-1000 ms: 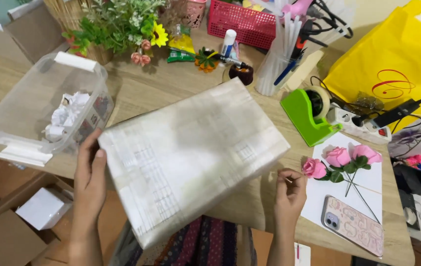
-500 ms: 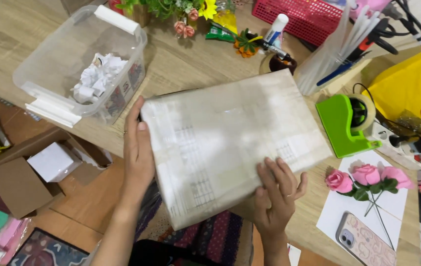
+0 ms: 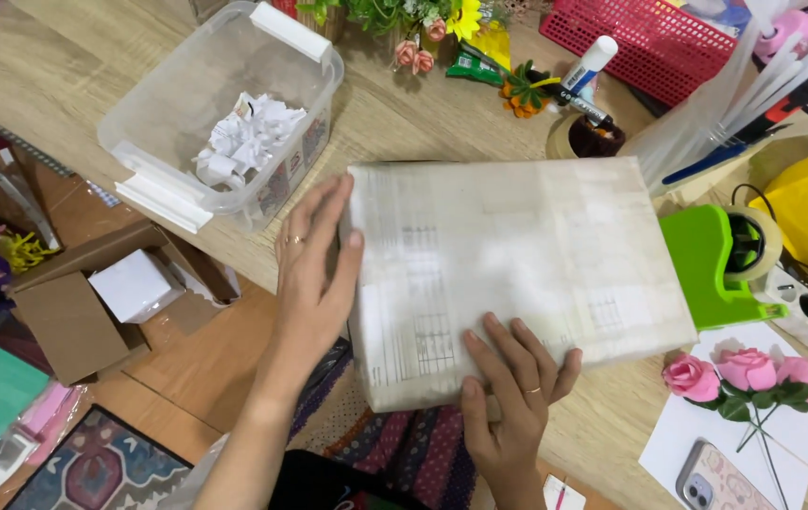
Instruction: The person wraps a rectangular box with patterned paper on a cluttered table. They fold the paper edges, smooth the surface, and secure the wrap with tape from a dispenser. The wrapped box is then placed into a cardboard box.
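A large flat package wrapped in pale printed paper (image 3: 517,274) lies on the wooden table (image 3: 102,85), its near corner overhanging the table edge. My left hand (image 3: 314,274) lies flat against the package's left side, fingers spread upward. My right hand (image 3: 517,397) presses down on the package's near edge with fingers splayed on the paper. Neither hand grips it; both rest flat on it.
A clear plastic bin (image 3: 224,123) with crumpled paper sits left. A green tape dispenser (image 3: 720,264), pink paper roses (image 3: 744,373) on white paper, a phone (image 3: 720,482), a red basket (image 3: 654,42), glue stick (image 3: 588,66) and flowers surround the package. Cardboard boxes (image 3: 92,302) lie on the floor.
The package has swung round to lie more square on the table. My right hand went from its right edge to flat on its near edge; my left hand stayed along the left side.
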